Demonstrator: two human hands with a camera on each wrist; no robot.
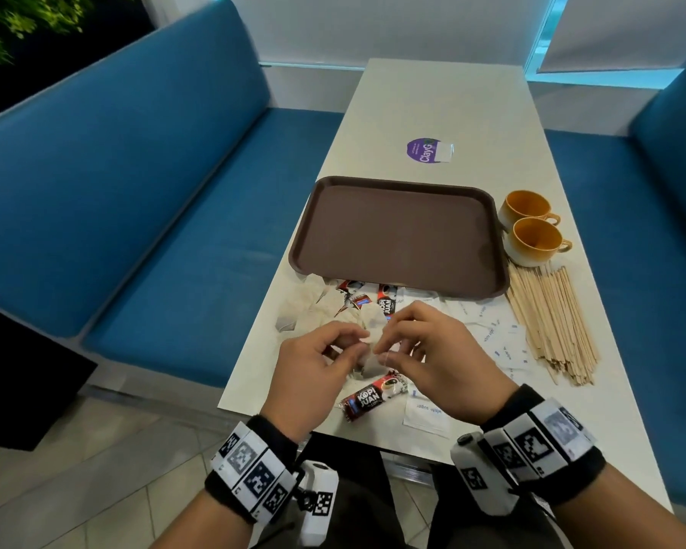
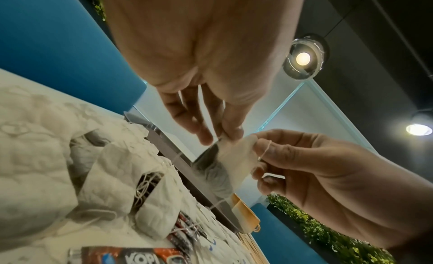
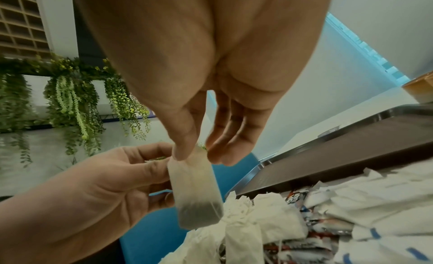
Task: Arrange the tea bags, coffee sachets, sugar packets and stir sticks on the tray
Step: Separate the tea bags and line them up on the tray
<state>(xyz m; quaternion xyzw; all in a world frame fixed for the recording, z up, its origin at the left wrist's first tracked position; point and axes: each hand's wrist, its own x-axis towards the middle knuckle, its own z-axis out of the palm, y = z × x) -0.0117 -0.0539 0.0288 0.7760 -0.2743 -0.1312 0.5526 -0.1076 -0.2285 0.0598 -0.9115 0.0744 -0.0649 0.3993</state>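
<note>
while both hands are meeting above the near end of the desk (image 1: 444,112), the left hand (image 1: 313,374) and the right hand (image 1: 436,358) are each pinching the top of one tea bag (image 3: 196,194), which is hanging between them over the loose pile of tea bags (image 1: 309,307), coffee sachets (image 1: 373,398) and sugar packets (image 1: 492,334). beyond it the brown tray (image 1: 401,235) is lying bare, with stir sticks (image 1: 551,322) and two cups (image 1: 531,227) lying to its right.

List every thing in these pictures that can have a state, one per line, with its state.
Brown plastic tray: empty.
Two orange ceramic cups: upright, empty.
Translucent paper tea bag: lifted, pinched by both hands.
Wooden stir sticks: piled beside tray.
Left hand: pinching.
Right hand: pinching.
</note>
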